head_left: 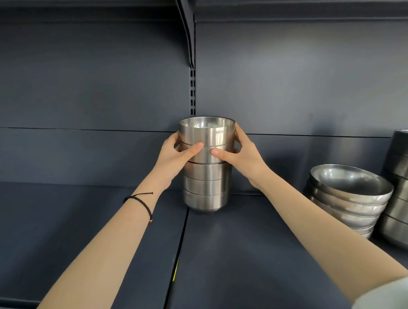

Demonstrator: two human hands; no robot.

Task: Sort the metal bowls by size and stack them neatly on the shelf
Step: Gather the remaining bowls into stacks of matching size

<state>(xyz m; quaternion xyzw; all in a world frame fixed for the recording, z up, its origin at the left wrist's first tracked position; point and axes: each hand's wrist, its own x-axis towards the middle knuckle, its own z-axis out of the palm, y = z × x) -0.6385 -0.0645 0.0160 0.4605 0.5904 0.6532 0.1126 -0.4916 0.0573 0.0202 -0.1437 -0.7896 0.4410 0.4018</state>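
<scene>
Head view: my left hand (175,153) and right hand (240,152) both wrap around the top bowls of the small bowl stack (206,177), on the shelf (249,245) at 12 o'clock by the back wall. If I tip it, bowls could slide off. Wide bowls (347,199) crowd 3 o'clock; I have open room at 9 o'clock.
</scene>
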